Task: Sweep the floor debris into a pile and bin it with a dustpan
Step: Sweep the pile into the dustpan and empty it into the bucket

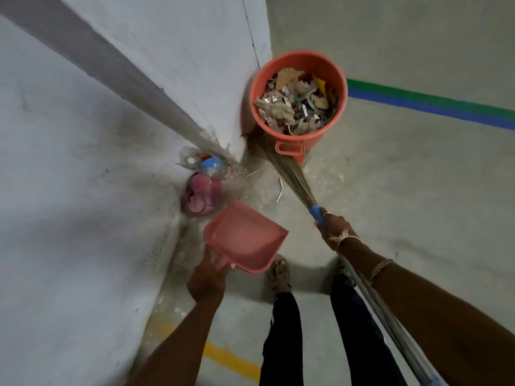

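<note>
Nearest us, our left hand (207, 278) curls its thumb and fingers round the handle of the pink dustpan (246, 235), whose open edge faces the broom (295, 176). Our right hand (333, 231) is closed round the broom just behind its blue collar (316, 213). The bristles reach the foot of the orange bin (301, 61), which is heaped with paper scraps (295, 107). Plastic bottles (209, 165) and a pink bag (199, 199) sit in the corner of the wall (83, 190). Open floor (404, 176) spreads to the right.

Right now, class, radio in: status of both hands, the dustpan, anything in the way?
Left hand holds dustpan handle, pan empty. Right hand holds broom, bristles at bin base. Litter against wall, unswept.
</note>
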A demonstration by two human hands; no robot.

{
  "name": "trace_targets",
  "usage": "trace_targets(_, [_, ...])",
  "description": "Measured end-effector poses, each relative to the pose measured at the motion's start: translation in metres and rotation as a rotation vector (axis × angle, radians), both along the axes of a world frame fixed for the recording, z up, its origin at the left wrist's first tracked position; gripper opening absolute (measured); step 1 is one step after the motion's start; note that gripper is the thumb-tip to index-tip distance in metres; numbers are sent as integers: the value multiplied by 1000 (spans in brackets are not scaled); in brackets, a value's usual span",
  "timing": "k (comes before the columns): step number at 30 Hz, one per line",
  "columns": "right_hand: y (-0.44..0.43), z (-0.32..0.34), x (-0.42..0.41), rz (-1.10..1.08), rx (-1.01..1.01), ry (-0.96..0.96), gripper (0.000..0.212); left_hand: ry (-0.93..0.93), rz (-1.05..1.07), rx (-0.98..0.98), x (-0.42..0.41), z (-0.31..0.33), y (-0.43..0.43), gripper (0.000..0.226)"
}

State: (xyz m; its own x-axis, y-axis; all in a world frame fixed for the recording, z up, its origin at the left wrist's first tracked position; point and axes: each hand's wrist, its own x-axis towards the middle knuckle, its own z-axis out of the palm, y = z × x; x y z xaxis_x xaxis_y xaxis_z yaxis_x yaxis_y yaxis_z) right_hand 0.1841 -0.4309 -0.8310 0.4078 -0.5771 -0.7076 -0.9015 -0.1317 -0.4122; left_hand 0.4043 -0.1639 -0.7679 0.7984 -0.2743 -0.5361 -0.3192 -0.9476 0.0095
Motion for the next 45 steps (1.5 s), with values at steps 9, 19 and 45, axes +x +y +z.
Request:
trace_targets(9, [-4,-102,89,122,-28,90,39,19,-19,29,5,-90,51,92])
trace_targets(19, [62,-43,-77,-24,43,266,53,117,-47,39,7,-53,56,92])
trace_targets(45, [-41,-121,128,214,-167,137,38,21,-79,110,7,-97,59,93])
